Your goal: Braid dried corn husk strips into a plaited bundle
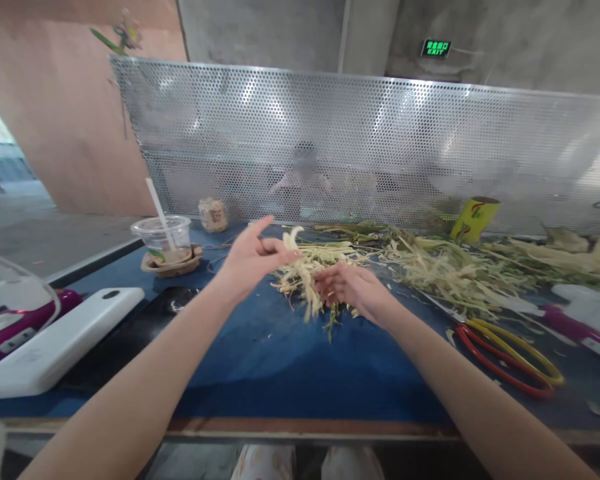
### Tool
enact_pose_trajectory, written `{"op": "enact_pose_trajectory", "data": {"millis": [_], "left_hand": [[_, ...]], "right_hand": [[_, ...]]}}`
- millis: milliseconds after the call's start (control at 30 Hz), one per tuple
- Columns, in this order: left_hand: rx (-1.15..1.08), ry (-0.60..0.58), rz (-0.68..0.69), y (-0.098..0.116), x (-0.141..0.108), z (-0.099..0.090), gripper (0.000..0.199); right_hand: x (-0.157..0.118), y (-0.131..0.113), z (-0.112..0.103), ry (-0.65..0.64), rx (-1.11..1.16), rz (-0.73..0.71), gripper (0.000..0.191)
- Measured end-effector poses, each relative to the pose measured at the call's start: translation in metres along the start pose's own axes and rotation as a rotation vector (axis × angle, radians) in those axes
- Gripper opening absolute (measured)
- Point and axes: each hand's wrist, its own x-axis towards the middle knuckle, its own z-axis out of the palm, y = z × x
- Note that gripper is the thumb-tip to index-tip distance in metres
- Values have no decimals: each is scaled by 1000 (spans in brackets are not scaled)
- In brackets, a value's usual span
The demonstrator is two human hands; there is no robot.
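Note:
My left hand [254, 259] is over the middle of the blue table. Its index finger stretches forward while the thumb and other fingers close on a pale husk-like strip [294, 237]. Facing it, my right hand [353, 288] has its fingers curled around the near side of a tuft of pale, shredded plant strips [309, 283], blurred by motion. The strips look like dry corn husk. Under and behind both hands lies a loose heap of the same strips [337, 252]. A thin green sprig [332, 320] pokes out below my right hand.
Scissors [510, 357] with red and yellow handles lie right, beside a larger strip pile [455, 267]. A yellow tube [475, 220] stands behind. Left are a plastic cup [163, 237] with a straw, a white power bank [65, 340] and a black tablet [130, 333]. A perforated metal screen [355, 147] closes the back.

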Motion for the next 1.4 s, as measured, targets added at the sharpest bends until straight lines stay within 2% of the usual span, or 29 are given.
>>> {"op": "enact_pose_trajectory", "data": {"millis": [67,100,200,300,400,533,633,767,833,900,967,1033,1133,1267,1400], "left_hand": [[50,124,90,7,5,-11,96],[73,148,80,9,7,-15,96],[167,133,-13,11,11,-24,100],[191,253,33,5,14,-31,101],[193,389,66,-9,16,-40,101],[252,366,50,-24,13,-43,98],[313,385,99,-21,8,-44,94],[408,568,256,-7,3,-54,96],[416,604,280,-2,2,-59,97],[425,600,288,2,0,-60,97],[430,604,311,5,-2,-60,95],[414,615,307,7,-3,-58,95],[339,580,220,4,-2,-54,97],[224,340,102,-10,0,-49,100],[238,150,74,-18,1,-44,101]], "right_hand": [[2,-1,-9,86,-175,-81,44],[3,-1,-13,135,-289,-121,40],[4,3,-21,201,-725,-239,24],[1,10,-18,87,-1085,-372,16],[1,12,-5,-60,-1264,-508,18],[11,9,17,-222,-1543,-594,22],[23,11,29,-289,-1730,-601,21],[32,20,38,-342,-1887,-646,16],[32,22,41,-342,-1920,-654,15],[30,22,41,-311,-1893,-637,15],[28,19,39,-259,-1763,-599,16],[27,16,35,-181,-1537,-529,14],[27,12,28,-10,-1151,-306,7],[29,5,22,142,-675,-106,15],[27,-4,12,221,-467,-13,22]]}}
